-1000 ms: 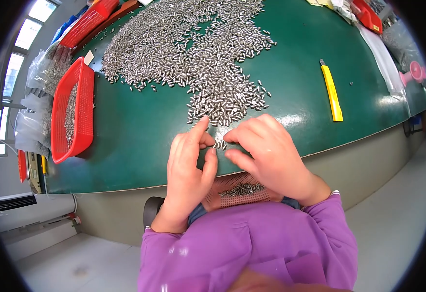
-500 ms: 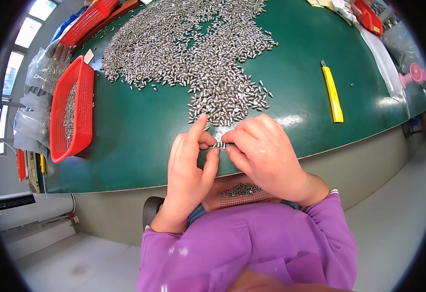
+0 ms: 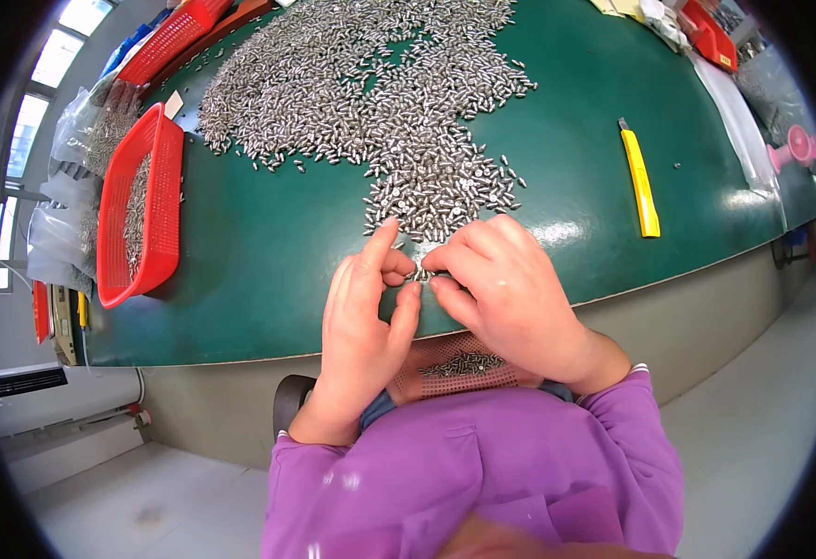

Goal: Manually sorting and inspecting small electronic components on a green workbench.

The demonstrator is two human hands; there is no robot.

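Between my fingertips, near the front edge of the green table, are several small metal pins [image 3: 421,275], silvery and short. My left hand [image 3: 357,317] is curled at their left side, thumb and bent fingers against them, its index finger pointing up toward the heap. From the right, my right hand [image 3: 515,293] pinches at the same pins with thumb and forefinger. The fingers partly cover them. Just beyond lies a large heap of pointed silvery metal pieces [image 3: 306,102], its narrow near end reaching almost to my fingers. Below the table edge, a pinkish mesh basket [image 3: 408,380] at my lap holds similar pieces.
A red plastic basket [image 3: 168,219] with metal pieces stands at the left. Clear plastic bags [image 3: 54,238] lie beyond it. On the right side of the green table [image 3: 576,168] rests a yellow utility knife [image 3: 640,182], blade end away from me. A red bin [image 3: 709,37] sits far right.
Both hands stay in almost the same place, with slight finger movement around the pins. The view has shifted a little.
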